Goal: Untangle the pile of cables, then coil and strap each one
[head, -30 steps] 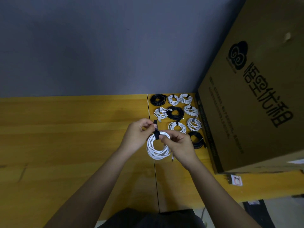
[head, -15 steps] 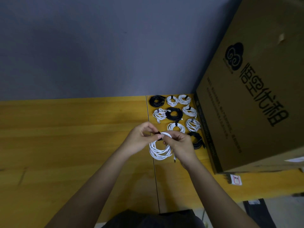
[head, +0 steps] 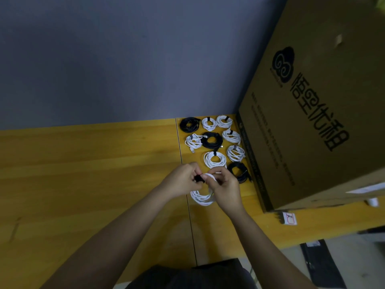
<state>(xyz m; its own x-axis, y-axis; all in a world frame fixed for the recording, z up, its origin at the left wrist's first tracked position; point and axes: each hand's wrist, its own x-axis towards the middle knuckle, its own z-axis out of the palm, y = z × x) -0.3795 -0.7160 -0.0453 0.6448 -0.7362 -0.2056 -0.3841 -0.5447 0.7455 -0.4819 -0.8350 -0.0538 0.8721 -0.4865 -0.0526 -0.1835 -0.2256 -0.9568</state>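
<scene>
A coiled white cable (head: 201,198) hangs between my two hands above the yellow wooden table (head: 83,174). My left hand (head: 183,181) pinches a black strap (head: 199,178) at the top of the coil. My right hand (head: 226,187) grips the coil's upper right side, its fingers curled over the white loops. The lower half of the coil shows below both hands; the strap's wrap is mostly hidden by my fingers.
Several strapped coils, white (head: 215,159) and black (head: 211,140), lie in rows at the table's far right. A big cardboard box (head: 312,122) stands right beside them. A seam (head: 190,215) runs down the table. The table's near edge sits at lower right.
The black strap, upright across the coil a second ago, is now folded down at the coil's top under my left fingers. Both hands stayed together with the coil.
</scene>
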